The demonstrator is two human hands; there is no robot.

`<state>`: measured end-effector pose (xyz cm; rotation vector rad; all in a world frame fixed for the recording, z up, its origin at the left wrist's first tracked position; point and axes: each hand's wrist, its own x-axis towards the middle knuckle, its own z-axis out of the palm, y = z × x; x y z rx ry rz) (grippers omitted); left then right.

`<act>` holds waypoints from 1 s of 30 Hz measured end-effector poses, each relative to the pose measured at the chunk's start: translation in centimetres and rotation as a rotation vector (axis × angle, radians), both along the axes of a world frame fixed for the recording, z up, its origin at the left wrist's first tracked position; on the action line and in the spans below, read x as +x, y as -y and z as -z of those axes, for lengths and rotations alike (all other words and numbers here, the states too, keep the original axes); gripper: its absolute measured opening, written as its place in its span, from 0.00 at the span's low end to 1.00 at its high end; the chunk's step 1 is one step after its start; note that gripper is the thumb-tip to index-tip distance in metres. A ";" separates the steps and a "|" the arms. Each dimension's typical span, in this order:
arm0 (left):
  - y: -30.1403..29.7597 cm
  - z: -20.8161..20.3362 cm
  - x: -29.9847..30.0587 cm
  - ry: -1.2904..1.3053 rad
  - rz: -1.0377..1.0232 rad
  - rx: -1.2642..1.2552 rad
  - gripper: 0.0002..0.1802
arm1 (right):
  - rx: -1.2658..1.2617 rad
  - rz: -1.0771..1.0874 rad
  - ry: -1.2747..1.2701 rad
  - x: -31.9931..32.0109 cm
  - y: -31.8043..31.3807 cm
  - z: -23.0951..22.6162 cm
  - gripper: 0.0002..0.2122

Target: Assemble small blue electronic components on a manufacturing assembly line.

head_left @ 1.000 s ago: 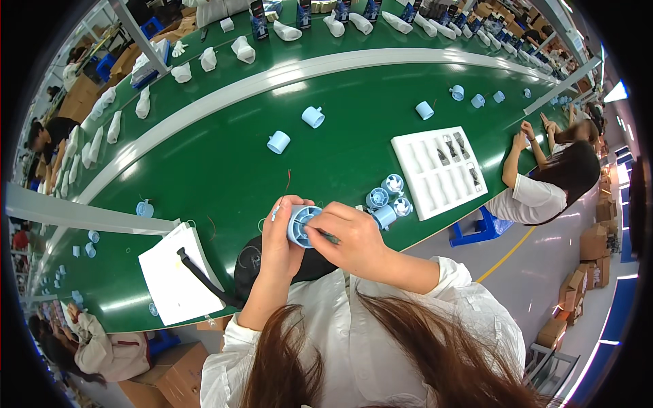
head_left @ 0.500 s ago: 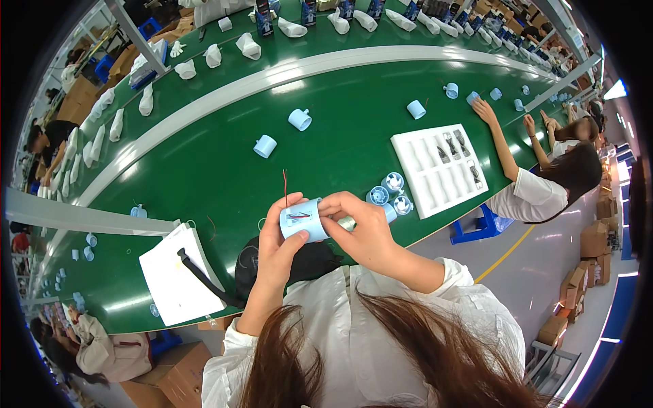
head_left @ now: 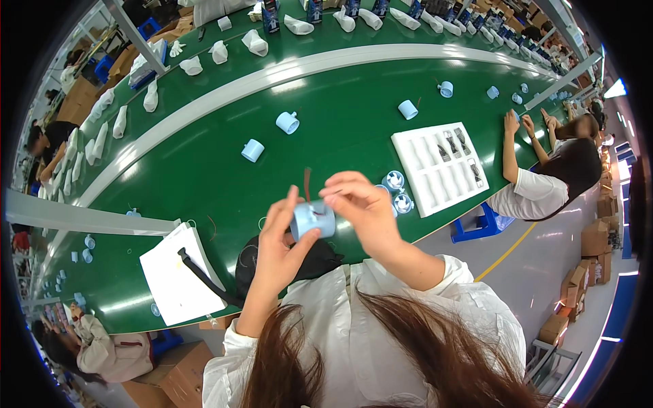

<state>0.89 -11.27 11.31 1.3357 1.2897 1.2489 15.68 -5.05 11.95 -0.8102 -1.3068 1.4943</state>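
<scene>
A light blue cylindrical housing (head_left: 317,223) is held in my left hand (head_left: 279,238), thumb across its near side and fingers behind it. A reddish wire (head_left: 307,182) stands up from its top, blurred by motion. My right hand (head_left: 367,211) hovers at the housing's upper right, thumb and index finger pinched together. Whatever is between those fingertips is too small and blurred to name. Beside my right hand stand light blue round parts with fan blades (head_left: 394,180), one partly hidden behind the hand.
A white foam tray (head_left: 425,177) holding several dark small parts lies to the right. More blue housings (head_left: 288,123) sit on the green belt. A black bag (head_left: 320,268) and white sheets (head_left: 177,279) lie near me. Co-workers sit right and left.
My right hand has lifted off the housing's right end to its top. The housing has turned slightly and shifted right. Housings on the green belt have moved left; white-wrapped items beyond have moved right.
</scene>
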 end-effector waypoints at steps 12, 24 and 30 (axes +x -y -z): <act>0.0 1.7 1.0 0.595 0.063 -0.319 0.33 | -0.164 -0.195 0.021 1.0 -1.9 -1.3 0.05; 0.6 1.2 1.1 0.031 -0.074 -0.132 0.35 | 0.154 -0.212 0.574 1.3 -0.9 -2.4 0.05; 0.7 1.0 1.3 -0.112 -0.095 -0.098 0.36 | 0.155 -0.268 0.593 1.5 -0.8 -2.3 0.03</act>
